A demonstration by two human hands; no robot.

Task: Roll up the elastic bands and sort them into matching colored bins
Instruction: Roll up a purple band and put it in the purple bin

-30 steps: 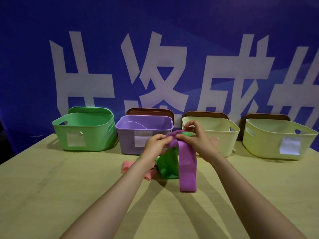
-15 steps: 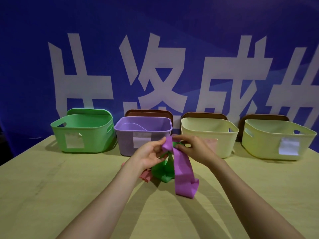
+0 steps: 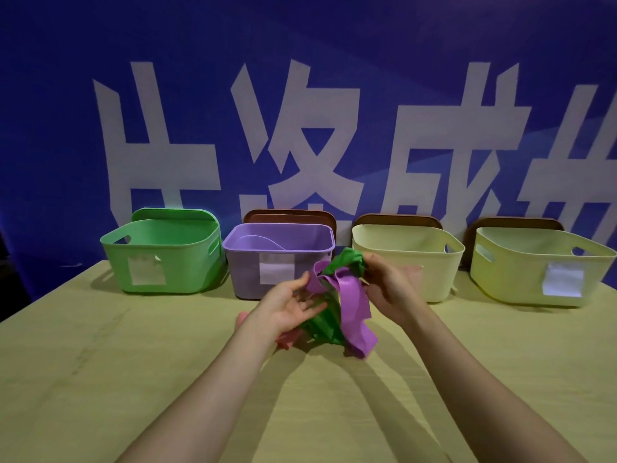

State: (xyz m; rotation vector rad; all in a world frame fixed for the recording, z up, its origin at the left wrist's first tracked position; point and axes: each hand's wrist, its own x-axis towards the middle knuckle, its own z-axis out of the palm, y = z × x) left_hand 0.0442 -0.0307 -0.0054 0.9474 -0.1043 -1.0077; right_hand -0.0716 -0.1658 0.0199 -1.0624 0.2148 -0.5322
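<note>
Untangling is going on above the counter point(image 3: 133, 362), before the purple bin point(image 3: 245, 274): the left hand point(image 3: 288, 305) is lying spread, palm up, against the purple band point(image 3: 354, 304), which is draping over the green band point(image 3: 347, 261) that the right hand point(image 3: 389, 289) is pinching. Next, seemingly: pulling purple free for rolling.

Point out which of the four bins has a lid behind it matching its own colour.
The green bin, leftmost: the lid behind it is green too. The purple bin, cream bin and yellow-green bin have brown lids behind them.
</note>
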